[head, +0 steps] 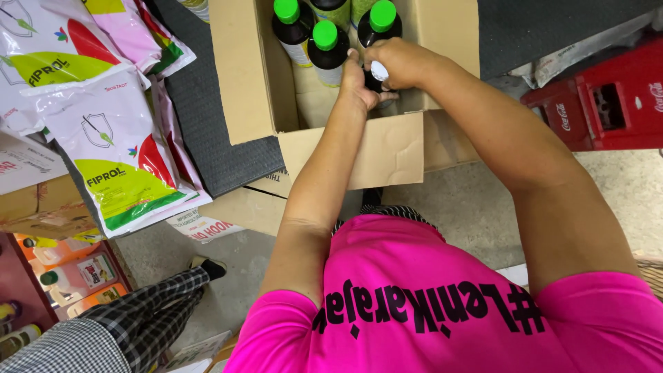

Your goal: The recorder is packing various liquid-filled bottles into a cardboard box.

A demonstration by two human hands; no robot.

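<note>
From my head camera I look straight down into an open cardboard box (387,148), and both of my hands are inside it at the near right corner. The dark bottle (376,76) I am handling stands upright between them, its long axis running toward the camera, so I see mostly its white-topped end at the edge of my fingers. My right hand (399,62) is curled over that top from the right, fingers closed around the neck. My left hand (358,86) comes in from below and presses its palm and fingers against the bottle's left side. I cannot tell for certain whether that hand truly grips the bottle or only steadies it, since the right hand covers much of the contact. Neither hand is spread wide; both are drawn close around the one bottle.

Three more dark bottles with green caps (324,34) stand just beyond my hands, toward the far left of the box, packed tight and touching one another. The held bottle sits just beside them, on their near right. The right hand is the nearer one to its cap; the left is nearer its body.

Left of the box, white pouches (114,148) lie on a dark mat. A red crate (608,103) stands on the floor to the right.
</note>
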